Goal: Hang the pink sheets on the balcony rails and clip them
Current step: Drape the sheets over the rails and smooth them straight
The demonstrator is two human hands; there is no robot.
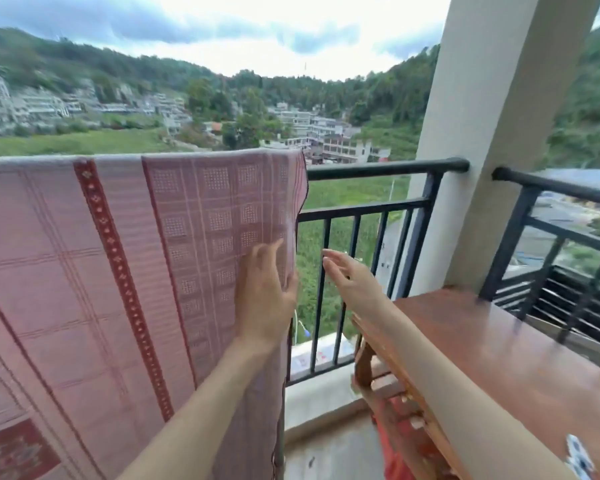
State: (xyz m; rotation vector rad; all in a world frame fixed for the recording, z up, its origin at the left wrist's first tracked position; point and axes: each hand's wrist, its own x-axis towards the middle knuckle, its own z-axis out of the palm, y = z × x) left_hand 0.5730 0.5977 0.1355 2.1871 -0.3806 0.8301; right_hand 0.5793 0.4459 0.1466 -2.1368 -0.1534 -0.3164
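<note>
A pink sheet with dark red patterned bands hangs over the black balcony rail, covering its left part down to the floor. My left hand lies flat against the sheet near its right edge, fingers spread, thumb at the hem. My right hand hovers open just right of that edge, in front of the bare rail bars, holding nothing. No clip shows on the sheet or in either hand.
A reddish wooden table stands at the right under my right forearm. A white pillar splits the rail from a second rail section. Red fabric lies below the table. Fields and buildings lie beyond.
</note>
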